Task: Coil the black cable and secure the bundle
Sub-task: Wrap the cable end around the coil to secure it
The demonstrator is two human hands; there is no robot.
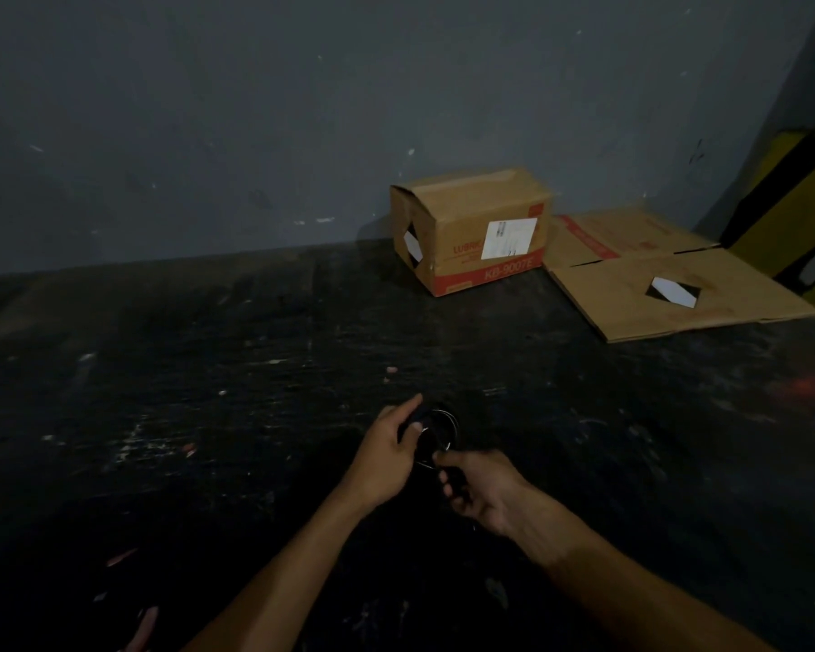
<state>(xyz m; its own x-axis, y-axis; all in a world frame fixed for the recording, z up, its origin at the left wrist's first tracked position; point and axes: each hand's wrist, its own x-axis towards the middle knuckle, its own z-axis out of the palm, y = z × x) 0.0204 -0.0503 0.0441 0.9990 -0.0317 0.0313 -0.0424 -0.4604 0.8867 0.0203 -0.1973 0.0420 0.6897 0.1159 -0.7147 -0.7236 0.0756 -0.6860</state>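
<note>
The black cable [443,428] is wound into a small round coil, hard to make out against the dark floor; only faint glints mark its loops. My left hand [387,456] grips the coil's left side, index finger stretched forward. My right hand [478,489] pinches the coil's near side between thumb and fingers, with a dark part of the cable inside the fist. Both hands hold the bundle low over the floor. Whether a tie is around it cannot be told in this dim light.
A closed cardboard box [474,230] with red print stands by the grey wall [255,134]. A flattened carton [669,284] lies to its right. A yellow-and-black object [791,209] leans in the far right corner. The dark scuffed floor [184,392] spreads around me.
</note>
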